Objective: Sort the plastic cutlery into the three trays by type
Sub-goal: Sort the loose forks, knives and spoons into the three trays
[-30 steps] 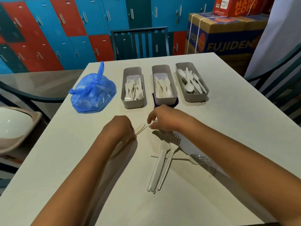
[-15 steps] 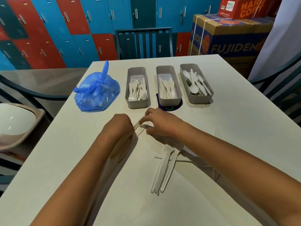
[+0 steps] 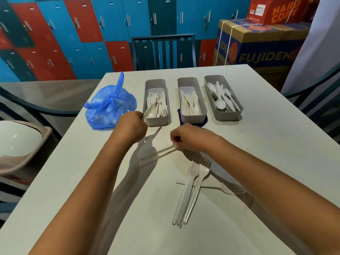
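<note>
On the white table [image 3: 276, 144], loose forks and two busy hands

Nearest, forks [image 3: 189, 192] lie tines away (one crosswise beneath). The right hand [image 3: 191, 138] pinches white cutlery [image 3: 165, 150] pointing left; the left hand [image 3: 131, 126] grips a utensil [image 3: 150, 111] angled into the fork tray [image 3: 156, 102] — knife tray [image 3: 192, 98] and spoon tray [image 3: 222, 97] beside it. Boxes read "FUJIDEN" [image 3: 261, 52] and "HARD COPY" [image 3: 281, 11].

Piece in left hand [image 3: 131, 126]: only its tip shows, type unclear. Pieces pinched by right hand [image 3: 191, 138] motion-blurred, type unclear. Crosswise fork [image 3: 223, 188] partly under right forearm. Purple item [image 3: 202, 122] mostly hidden behind middle tray [image 3: 192, 115]. Tabletop [image 3: 276, 144] cut by right and bottom edges.
</note>
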### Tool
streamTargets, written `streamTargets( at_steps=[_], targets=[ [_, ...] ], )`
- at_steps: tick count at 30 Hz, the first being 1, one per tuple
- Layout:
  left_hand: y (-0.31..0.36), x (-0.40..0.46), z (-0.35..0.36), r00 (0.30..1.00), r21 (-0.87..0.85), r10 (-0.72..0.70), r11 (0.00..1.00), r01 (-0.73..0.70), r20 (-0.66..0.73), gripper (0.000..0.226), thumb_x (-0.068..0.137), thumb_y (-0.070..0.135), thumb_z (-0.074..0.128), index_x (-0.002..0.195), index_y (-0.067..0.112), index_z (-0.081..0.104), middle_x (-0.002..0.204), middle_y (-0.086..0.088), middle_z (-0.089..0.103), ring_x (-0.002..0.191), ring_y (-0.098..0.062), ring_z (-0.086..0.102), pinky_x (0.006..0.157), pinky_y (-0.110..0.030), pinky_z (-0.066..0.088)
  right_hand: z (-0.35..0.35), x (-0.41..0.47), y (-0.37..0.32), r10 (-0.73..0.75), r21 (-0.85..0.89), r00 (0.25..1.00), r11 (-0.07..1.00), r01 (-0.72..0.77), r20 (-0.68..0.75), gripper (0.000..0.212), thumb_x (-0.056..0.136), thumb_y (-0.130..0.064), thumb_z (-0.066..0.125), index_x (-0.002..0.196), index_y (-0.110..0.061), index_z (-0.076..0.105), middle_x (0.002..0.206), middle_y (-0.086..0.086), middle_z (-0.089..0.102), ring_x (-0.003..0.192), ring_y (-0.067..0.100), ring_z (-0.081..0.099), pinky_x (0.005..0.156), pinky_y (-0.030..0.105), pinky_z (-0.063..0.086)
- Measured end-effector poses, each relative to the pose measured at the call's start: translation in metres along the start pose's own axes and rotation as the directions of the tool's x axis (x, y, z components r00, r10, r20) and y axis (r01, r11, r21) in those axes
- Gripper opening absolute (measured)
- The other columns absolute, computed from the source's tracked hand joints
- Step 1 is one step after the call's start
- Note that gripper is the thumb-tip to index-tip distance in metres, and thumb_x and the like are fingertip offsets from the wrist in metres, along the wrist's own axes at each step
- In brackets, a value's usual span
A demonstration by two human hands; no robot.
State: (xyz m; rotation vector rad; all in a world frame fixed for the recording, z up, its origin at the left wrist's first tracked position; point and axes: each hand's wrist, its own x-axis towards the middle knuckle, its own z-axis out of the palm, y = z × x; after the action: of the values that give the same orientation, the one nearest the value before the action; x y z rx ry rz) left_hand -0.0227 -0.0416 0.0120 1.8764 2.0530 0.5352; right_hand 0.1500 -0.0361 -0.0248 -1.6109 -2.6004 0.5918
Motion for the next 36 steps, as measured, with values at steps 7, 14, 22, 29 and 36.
streamTargets(
  at_steps=[7,14,22,29,36],
  targets=[
    [0.016,0.017,0.009,0.995,0.004,0.057,0.998,-0.057,-0.081,0.029,0.089,-0.004,0.036,0.106,0.001,0.059,0.099,-0.017,0.063,0.093,-0.033,0.057,0.067,-0.036,0.042,-0.037,-0.019,0.033,0.184,0.274,0.972,0.952,-0.138,-0.149,0.010,0.089,-0.011,0.057,0.081,-0.016,0.056,0.074,-0.004,0.051,0.064,0.011,0.047,0.054,0.020,0.037],
    [0.042,0.039,0.027,0.997,-0.275,0.054,0.961,-0.037,0.054,0.058,0.089,-0.004,0.037,0.143,0.016,0.031,0.120,-0.019,0.056,0.083,-0.036,0.064,0.065,-0.040,0.054,-0.053,-0.005,0.064,0.419,0.528,0.843,0.826,-0.199,-0.337,0.009,0.090,-0.013,0.057,0.098,-0.016,0.054,0.074,-0.004,0.052,0.062,0.008,0.049,0.051,0.018,0.036],
    [0.071,0.063,0.042,0.990,-0.260,0.139,0.957,-0.130,0.016,0.035,0.093,0.010,0.036,0.122,0.017,0.055,0.109,-0.011,0.063,0.065,-0.012,0.055,0.057,-0.024,0.043,-0.069,0.039,0.075,0.492,0.543,0.789,0.803,-0.247,-0.368,0.031,0.088,-0.015,0.061,0.119,-0.013,0.055,0.104,0.007,0.060,0.075,0.013,0.054,0.055,0.020,0.038],
    [0.095,0.089,0.057,0.988,-0.270,0.132,0.957,-0.106,0.082,0.040,0.093,0.014,0.040,0.133,0.014,0.048,0.126,-0.014,0.057,0.098,-0.027,0.060,0.072,-0.026,0.042,-0.063,0.044,0.076,0.475,0.547,0.788,0.809,-0.215,-0.392,0.044,0.089,-0.021,0.063,0.130,-0.012,0.049,0.096,0.004,0.057,0.082,0.016,0.056,0.071,0.025,0.042],
    [0.103,0.098,0.064,0.987,-0.178,0.153,0.974,-0.142,0.049,0.042,0.092,0.029,0.049,0.133,0.021,0.049,0.129,-0.010,0.058,0.104,-0.026,0.061,0.086,-0.032,0.047,-0.058,0.021,0.077,0.426,0.531,0.820,0.828,-0.183,-0.382,0.023,0.089,-0.017,0.061,0.111,-0.012,0.060,0.088,-0.001,0.058,0.066,0.003,0.051,0.056,0.014,0.039]
  ],
)
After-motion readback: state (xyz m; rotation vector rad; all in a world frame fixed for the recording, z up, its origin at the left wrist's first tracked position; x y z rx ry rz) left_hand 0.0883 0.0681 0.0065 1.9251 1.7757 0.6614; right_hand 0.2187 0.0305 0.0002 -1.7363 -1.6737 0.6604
